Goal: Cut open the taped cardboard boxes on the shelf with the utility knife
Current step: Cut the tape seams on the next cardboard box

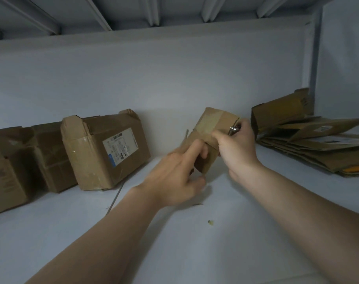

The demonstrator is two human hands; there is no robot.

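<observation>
A small taped cardboard box (212, 125) is tilted up off the white shelf (174, 242) near the middle. My left hand (180, 173) grips its lower near side, fingers curled round the edge. My right hand (237, 146) holds a metal utility knife (234, 129) against the box's right upper edge; only the knife's silvery end shows above my fingers. A larger taped box with a white label (105, 148) stands at the left.
Two more brown boxes (20, 160) sit at the far left. A pile of flattened cardboard (314, 138) lies at the right against the shelf's side wall. A thin strip (116, 196) and small scraps lie on the shelf. Another shelf's underside hangs overhead.
</observation>
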